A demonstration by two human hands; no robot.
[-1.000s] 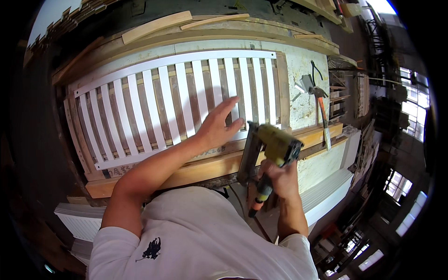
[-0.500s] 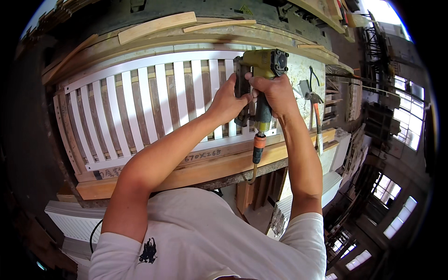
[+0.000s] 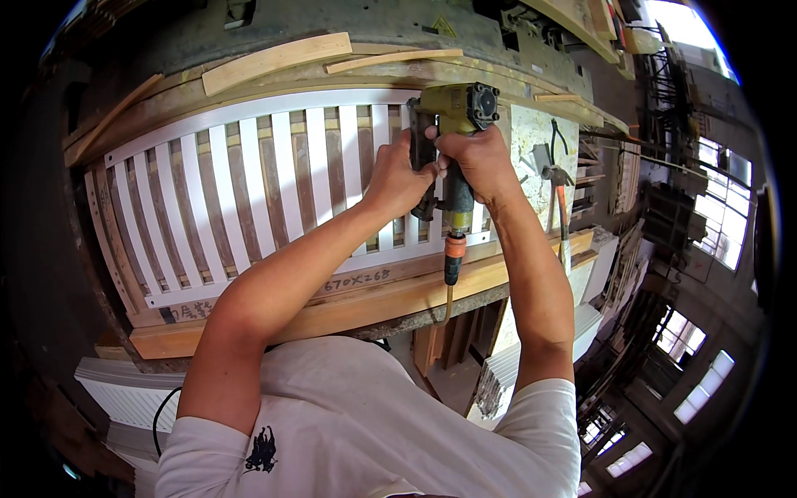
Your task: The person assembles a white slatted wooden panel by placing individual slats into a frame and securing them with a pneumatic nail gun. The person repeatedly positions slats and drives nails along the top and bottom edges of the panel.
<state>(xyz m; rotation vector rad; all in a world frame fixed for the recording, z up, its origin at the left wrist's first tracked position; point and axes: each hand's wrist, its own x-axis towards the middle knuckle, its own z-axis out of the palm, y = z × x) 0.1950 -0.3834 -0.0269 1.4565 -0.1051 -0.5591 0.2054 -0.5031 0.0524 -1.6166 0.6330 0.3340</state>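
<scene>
A yellow-green and black air nail gun stands over the right part of a white slatted wooden panel. My right hand is closed round its dark handle. On the gun's left side, my left hand grips the long dark magazine with fingers and thumb. An orange and black coupling joins the handle's lower end to a thin air hose. The gun's nose and the spot beneath it are hidden from view.
A wooden beam runs along the bench's near edge. To the right lie a hammer with an orange handle and a black tool. Loose wood strips rest behind the panel. Stacked white boards stand low at the left.
The view has shifted slightly. The nail gun and both hands are a little farther left over the panel, with the same grip.
</scene>
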